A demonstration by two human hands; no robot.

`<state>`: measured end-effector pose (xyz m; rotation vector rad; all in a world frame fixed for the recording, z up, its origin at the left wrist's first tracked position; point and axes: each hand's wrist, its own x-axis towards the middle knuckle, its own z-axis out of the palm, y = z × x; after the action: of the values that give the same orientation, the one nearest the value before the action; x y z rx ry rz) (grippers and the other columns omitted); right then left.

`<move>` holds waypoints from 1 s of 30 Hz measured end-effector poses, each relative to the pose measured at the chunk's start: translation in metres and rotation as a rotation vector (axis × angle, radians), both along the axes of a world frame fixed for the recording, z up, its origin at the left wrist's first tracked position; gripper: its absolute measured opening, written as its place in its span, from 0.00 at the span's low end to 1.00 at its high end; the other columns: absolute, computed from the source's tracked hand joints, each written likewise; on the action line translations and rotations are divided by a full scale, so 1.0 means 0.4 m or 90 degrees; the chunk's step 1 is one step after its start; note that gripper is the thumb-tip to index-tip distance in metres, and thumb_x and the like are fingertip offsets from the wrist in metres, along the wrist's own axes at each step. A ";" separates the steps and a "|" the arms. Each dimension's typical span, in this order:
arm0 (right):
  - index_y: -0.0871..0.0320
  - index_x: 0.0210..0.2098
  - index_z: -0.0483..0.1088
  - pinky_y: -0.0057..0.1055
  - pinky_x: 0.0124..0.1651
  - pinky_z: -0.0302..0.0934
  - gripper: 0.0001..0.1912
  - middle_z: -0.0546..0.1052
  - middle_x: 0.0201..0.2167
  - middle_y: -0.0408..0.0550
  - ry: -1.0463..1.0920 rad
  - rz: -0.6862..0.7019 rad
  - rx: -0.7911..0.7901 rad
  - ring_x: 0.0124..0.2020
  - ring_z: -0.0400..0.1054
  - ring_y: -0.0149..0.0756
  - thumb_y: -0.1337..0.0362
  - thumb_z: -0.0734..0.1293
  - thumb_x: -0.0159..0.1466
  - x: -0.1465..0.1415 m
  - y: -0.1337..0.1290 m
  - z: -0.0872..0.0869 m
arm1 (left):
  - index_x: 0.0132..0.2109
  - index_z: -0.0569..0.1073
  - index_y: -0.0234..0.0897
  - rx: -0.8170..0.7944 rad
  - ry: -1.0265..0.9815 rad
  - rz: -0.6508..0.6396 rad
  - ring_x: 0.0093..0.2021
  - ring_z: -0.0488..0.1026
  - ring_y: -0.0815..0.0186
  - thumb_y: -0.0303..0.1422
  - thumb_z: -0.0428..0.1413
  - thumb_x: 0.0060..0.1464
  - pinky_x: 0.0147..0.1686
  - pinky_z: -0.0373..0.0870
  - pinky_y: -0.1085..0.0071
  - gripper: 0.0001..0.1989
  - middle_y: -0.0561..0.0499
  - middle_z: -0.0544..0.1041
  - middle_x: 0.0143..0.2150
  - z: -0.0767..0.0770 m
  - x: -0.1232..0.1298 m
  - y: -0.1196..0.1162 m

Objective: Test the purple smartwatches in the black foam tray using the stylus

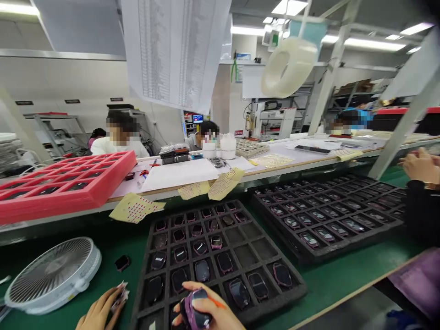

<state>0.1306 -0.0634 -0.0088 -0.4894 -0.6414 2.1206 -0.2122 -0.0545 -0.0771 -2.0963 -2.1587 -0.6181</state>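
- Our right hand (218,308) grips a purple-framed, dark-faced smartwatch (191,310) over the near part of a black foam compartment tray (287,295).
- Our left hand (97,312), apart from the right, pinches a crumpled, pale pinkish wad (123,292) beside the tray; we cannot tell its material.
- Farther left, a round white fan (55,275) rests on the green table (112,245).

Left hand (99,310) had its fingers kinda bent, while the right hand (215,309) was curled tight-ish.
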 end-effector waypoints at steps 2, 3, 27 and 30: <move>0.61 0.48 0.68 0.29 0.24 0.59 0.29 0.78 0.35 0.56 -0.002 -0.016 0.010 0.37 0.74 0.49 0.58 0.74 0.49 0.009 -0.019 0.009 | 0.51 0.73 0.42 -0.022 0.017 0.011 0.50 0.74 0.55 0.41 0.44 0.58 0.43 0.73 0.61 0.19 0.47 0.76 0.51 0.028 0.043 -0.028; 0.61 0.49 0.69 0.29 0.24 0.59 0.27 0.78 0.36 0.57 -0.012 -0.030 0.009 0.38 0.74 0.48 0.59 0.73 0.51 0.014 -0.028 0.014 | 0.51 0.72 0.40 -0.033 0.018 0.008 0.51 0.73 0.55 0.40 0.44 0.58 0.45 0.72 0.61 0.19 0.45 0.76 0.52 0.049 0.064 -0.039; 0.55 0.51 0.72 0.34 0.30 0.63 0.23 0.76 0.45 0.54 -0.168 -0.040 -0.076 0.49 0.68 0.51 0.56 0.71 0.57 0.057 -0.061 0.047 | 0.42 0.75 0.37 -0.142 -0.044 0.030 0.45 0.71 0.58 0.28 0.53 0.57 0.45 0.67 0.63 0.08 0.45 0.74 0.44 0.123 0.124 -0.040; 0.54 0.50 0.73 0.34 0.29 0.63 0.22 0.77 0.43 0.54 -0.167 -0.049 -0.069 0.48 0.68 0.51 0.56 0.71 0.57 0.055 -0.060 0.046 | 0.36 0.75 0.36 -0.153 -0.067 0.019 0.44 0.72 0.57 0.24 0.55 0.54 0.43 0.69 0.64 0.05 0.45 0.75 0.41 0.129 0.129 -0.032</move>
<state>0.1526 -0.0873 0.0094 -0.8493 -0.6445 2.0424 -0.1606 -0.0675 -0.0255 -2.1851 -2.4273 -0.4977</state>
